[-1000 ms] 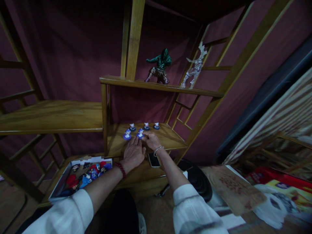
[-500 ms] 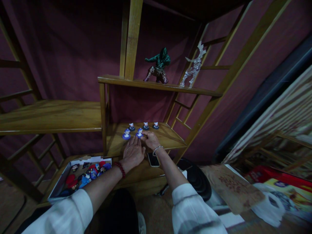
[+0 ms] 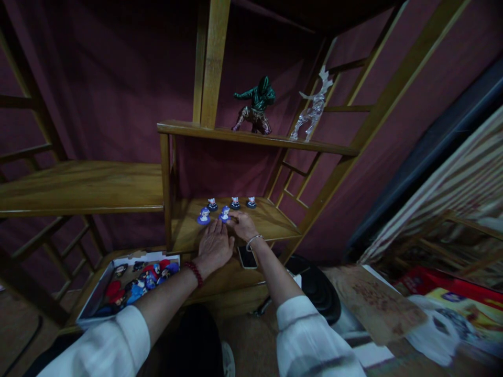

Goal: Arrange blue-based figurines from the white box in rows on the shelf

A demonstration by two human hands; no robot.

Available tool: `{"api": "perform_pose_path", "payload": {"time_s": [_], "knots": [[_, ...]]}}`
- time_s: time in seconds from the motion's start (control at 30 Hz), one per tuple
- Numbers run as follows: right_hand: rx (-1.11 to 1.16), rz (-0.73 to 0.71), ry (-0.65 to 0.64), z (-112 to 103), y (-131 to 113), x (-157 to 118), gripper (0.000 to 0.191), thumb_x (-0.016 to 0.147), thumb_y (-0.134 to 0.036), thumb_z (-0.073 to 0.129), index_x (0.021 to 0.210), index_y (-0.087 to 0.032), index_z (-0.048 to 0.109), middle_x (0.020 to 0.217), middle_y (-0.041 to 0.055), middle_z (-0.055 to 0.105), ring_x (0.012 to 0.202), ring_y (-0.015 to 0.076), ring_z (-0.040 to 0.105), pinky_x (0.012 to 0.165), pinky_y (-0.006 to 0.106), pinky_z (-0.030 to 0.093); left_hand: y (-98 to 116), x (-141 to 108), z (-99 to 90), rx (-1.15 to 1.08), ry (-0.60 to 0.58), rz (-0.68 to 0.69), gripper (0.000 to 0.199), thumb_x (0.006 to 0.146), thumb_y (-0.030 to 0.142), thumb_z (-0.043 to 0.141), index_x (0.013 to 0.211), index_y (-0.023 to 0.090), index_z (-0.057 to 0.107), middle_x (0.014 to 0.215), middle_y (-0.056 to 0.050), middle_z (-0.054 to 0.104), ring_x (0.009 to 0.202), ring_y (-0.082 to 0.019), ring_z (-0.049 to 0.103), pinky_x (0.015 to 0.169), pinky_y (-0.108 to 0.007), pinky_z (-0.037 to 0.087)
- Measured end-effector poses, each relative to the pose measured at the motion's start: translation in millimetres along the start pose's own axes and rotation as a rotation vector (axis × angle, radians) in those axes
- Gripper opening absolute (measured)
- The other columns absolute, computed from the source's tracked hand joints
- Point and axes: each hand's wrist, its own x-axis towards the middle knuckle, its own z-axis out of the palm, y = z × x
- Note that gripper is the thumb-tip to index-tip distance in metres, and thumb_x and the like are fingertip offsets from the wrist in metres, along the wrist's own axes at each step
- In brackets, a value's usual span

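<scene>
On the lower shelf (image 3: 271,222) stand two small purple-and-white figurines in front. My right hand (image 3: 244,226), with a silver bracelet at the wrist, has its fingertips closed on the right-hand purple figurine (image 3: 224,213). Flat and with fingers stretched forward lies my left hand (image 3: 215,246), a red bead bracelet on its wrist; its fingertips reach the front of that figurine's base. To the left stands the other purple figurine (image 3: 203,215), apart from both hands. Behind them are three white-and-black figurines: left (image 3: 212,204), middle (image 3: 234,203) and right (image 3: 251,202).
A shallow box (image 3: 88,309) of colourful figurines sits at lower left. Below my right wrist lies a phone (image 3: 247,257). The upper shelf (image 3: 236,136) overhangs, bearing a green hooded figure (image 3: 259,102) and a clear deer figure (image 3: 313,112). A black round-topped object (image 3: 316,288) stands right.
</scene>
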Motion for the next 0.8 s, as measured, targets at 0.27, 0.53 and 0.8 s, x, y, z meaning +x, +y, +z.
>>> {"api": "perform_pose_path", "payload": {"time_s": [0.27, 0.53, 0.8], "knots": [[-0.006, 0.026, -0.001, -1.5, -3.2, -1.0, 0.025, 0.073, -0.021, 0.06, 0.097, -0.022, 0.065, 0.099, 0.0031, 0.066, 0.094, 0.0182, 0.059, 0.089, 0.033, 0.042, 0.0, 0.0, -1.3, -0.005, -0.022, 0.001, 0.056, 0.086, 0.035, 0.027, 0.126, -0.002, 0.04, 0.136, -0.019, 0.037, 0.128, -0.025, 0.028, 0.106, -0.036, 0.019], [-0.021, 0.037, 0.004, 0.7, -1.3, -0.7, 0.025, 0.073, -0.022, 0.06, 0.098, -0.023, 0.064, 0.102, 0.0035, 0.065, 0.097, 0.0182, 0.058, 0.091, 0.033, 0.041, -0.3, 0.6, -2.1, -0.02, -0.054, -0.004, 0.058, 0.086, 0.036, 0.025, 0.127, -0.002, 0.038, 0.137, -0.019, 0.035, 0.129, -0.025, 0.026, 0.106, -0.037, 0.019], [-0.049, 0.03, -0.007, 0.0, -3.1, -2.7, 0.025, 0.075, -0.023, 0.058, 0.099, -0.024, 0.063, 0.103, 0.0017, 0.065, 0.099, 0.0168, 0.056, 0.093, 0.033, 0.039, -0.2, -0.2, -5.1, -0.024, -0.071, 0.0, 0.058, 0.086, 0.036, 0.024, 0.128, -0.002, 0.037, 0.137, -0.019, 0.034, 0.129, -0.025, 0.025, 0.107, -0.036, 0.017]]}}
